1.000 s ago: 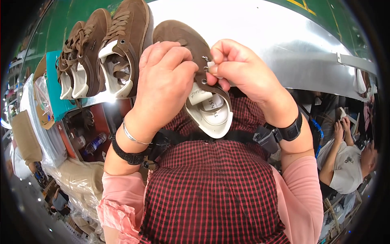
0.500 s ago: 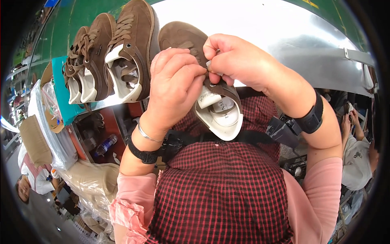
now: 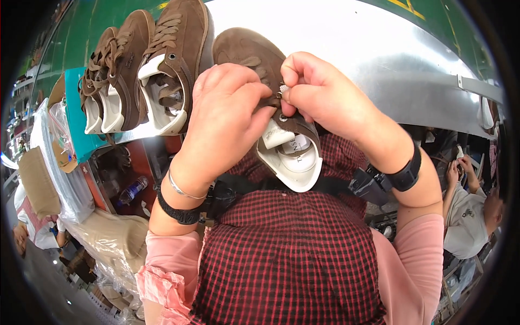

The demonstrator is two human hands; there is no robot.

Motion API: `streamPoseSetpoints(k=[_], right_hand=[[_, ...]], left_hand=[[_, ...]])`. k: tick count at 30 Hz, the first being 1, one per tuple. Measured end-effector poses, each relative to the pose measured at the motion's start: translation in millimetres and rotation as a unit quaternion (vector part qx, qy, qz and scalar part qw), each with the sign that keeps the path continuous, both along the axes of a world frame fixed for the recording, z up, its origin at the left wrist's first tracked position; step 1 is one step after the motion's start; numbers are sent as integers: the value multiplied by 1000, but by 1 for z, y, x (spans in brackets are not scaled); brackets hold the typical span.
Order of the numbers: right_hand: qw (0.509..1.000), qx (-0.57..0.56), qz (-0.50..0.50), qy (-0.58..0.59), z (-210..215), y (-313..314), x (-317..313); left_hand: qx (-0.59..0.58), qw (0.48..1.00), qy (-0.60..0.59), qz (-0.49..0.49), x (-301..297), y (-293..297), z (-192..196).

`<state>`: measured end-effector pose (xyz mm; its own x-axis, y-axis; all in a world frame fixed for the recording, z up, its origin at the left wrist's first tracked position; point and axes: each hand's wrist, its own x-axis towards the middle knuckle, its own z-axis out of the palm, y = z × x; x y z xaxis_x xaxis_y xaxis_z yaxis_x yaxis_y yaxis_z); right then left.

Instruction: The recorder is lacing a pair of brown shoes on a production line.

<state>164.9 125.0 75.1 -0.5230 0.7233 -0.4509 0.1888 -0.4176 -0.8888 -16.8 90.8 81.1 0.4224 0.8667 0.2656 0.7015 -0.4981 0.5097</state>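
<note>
A brown suede lace-up sneaker (image 3: 246,46) with a cream lining lies in front of me, toe away, heel toward my body. My left hand (image 3: 230,105) is bent over its left side, fingers closed at the lacing by the upper eyelets; they hide what is pinched there. From the right, my right hand (image 3: 319,89) pinches a small whitish piece (image 3: 284,90) between thumb and forefinger, just above the eyelets. Brown lace (image 3: 252,62) crosses the front part of the shoe. Its cream tongue (image 3: 276,135) folds toward the heel, and a pale printed insole (image 3: 298,157) shows inside.
More brown sneakers (image 3: 168,65) stand in a row at the left. A teal box (image 3: 76,114) sits beside them. A bottle (image 3: 133,190) lies on a red shelf below. The shiny metal tabletop (image 3: 401,65) extends right to a raised rail (image 3: 476,86). Another person (image 3: 468,216) works at right.
My right hand has drawn slightly right, apart from the left hand, uncovering more of the whitish piece. The sneaker's heel has shifted a little left and nearer me.
</note>
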Motion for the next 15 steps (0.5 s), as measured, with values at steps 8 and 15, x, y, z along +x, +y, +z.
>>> streamPoseSetpoints(k=[8,15], right_hand=[[999,-17,-37,13,-1,1,3],[998,-16,-39,35,2,1,1]], left_hand=[[27,999,30,-12,7,3,-12],[86,994,-63,34,7,-9,-30]])
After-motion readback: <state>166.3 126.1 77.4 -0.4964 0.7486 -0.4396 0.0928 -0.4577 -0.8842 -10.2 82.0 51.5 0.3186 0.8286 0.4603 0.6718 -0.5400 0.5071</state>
